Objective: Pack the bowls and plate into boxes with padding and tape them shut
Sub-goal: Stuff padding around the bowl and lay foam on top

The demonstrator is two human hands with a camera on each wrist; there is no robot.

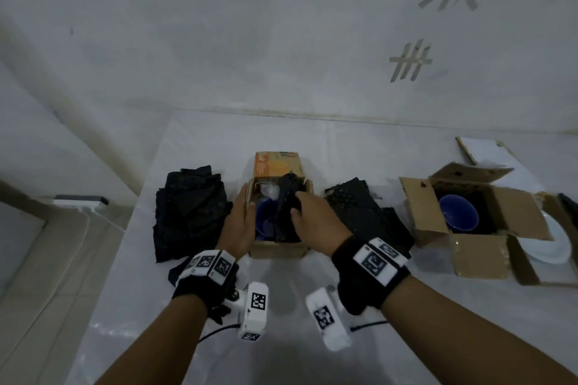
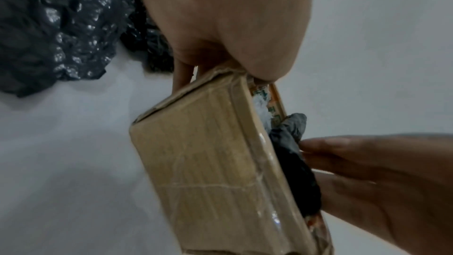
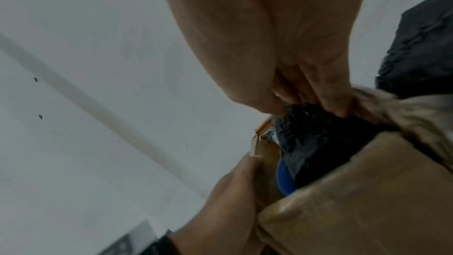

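Head view, centre of frame: small brown cardboard box [image 1: 276, 247] containing a blue bowl [image 1: 266, 217]. Left hand [image 1: 239, 222] braces its left wall, fingers straight; right hand [image 1: 316, 219] grasps soft, light black bubble-wrap padding [image 1: 286, 197], pushing it beside the fragile, probably slippery bowl.

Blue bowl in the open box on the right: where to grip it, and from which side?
Grip the blue bowl by its rim, coming straight down from above. It sits mouth-up inside the right box, whose walls and spread flaps block any sideways approach. Probably pinch the near rim, thumb inside; black padding seems to line the box around it.
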